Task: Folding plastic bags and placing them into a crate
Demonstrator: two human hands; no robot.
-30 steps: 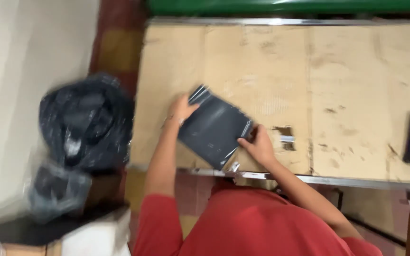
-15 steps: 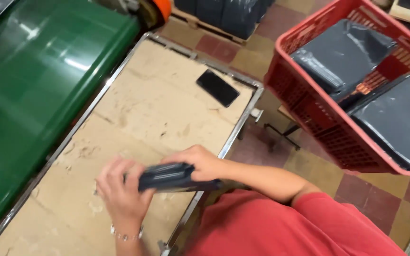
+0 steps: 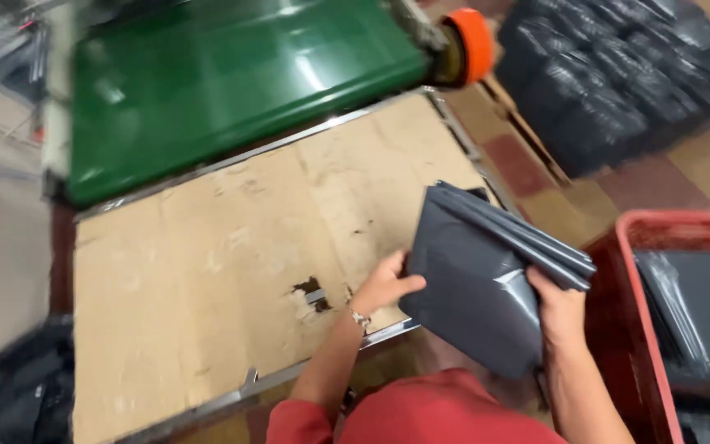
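Overhead, the head camera shows the person's left hand (image 3: 384, 284) and right hand (image 3: 559, 308) both clamped on a grey plastic mailer bag (image 3: 482, 279), fingers closed on its left and right edges, holding it lifted above the near right corner of the worn cardboard-topped table (image 3: 207, 271). Beyond the table lies a green conveyor belt (image 3: 232, 82); a red crate (image 3: 630, 329) holding more grey bags stands just right, and dark bags (image 3: 618, 74) are piled on the floor farther off.

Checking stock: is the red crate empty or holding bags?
Holding bags: grey mailer bags lie inside the red crate.
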